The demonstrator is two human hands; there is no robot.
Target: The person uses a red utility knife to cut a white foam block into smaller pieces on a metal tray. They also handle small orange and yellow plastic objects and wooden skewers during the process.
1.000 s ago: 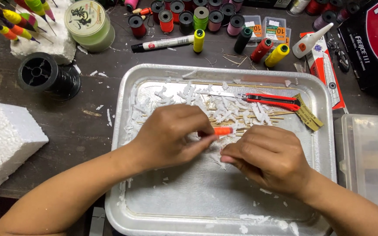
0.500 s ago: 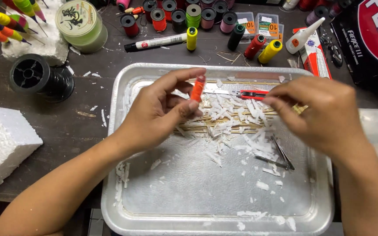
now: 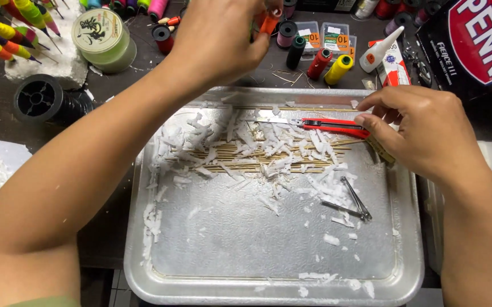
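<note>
Both hands are up over a metal tray (image 3: 269,287). The left hand (image 3: 223,40) is raised beyond the tray's far rim, fingers closed in a pinch on a small orange float body (image 3: 270,21) held near the top edge of the view, above the row of thread spools (image 3: 320,62). The right hand (image 3: 428,133) hovers at the tray's right side, its fingertips drawn together at the back end of a red utility knife (image 3: 328,125) that lies across the tray; whether they actually grip it or only touch it is hard to tell.

Judging by its size and the white foam shavings (image 3: 291,162) around, the orange piece is probably very light and easily dented, so a soft pinch at its middle suits it better than a squeeze. The knife looks stiff and is best taken by its red handle, away from the exposed blade.

Under the shavings lies a bundle of thin bamboo sticks (image 3: 229,156), and a pair of metal tweezers (image 3: 351,202) rests nearer the right. Beyond the tray stand a pale green line spool (image 3: 102,38), a black reel (image 3: 41,99) and a glue bottle (image 3: 379,51).
</note>
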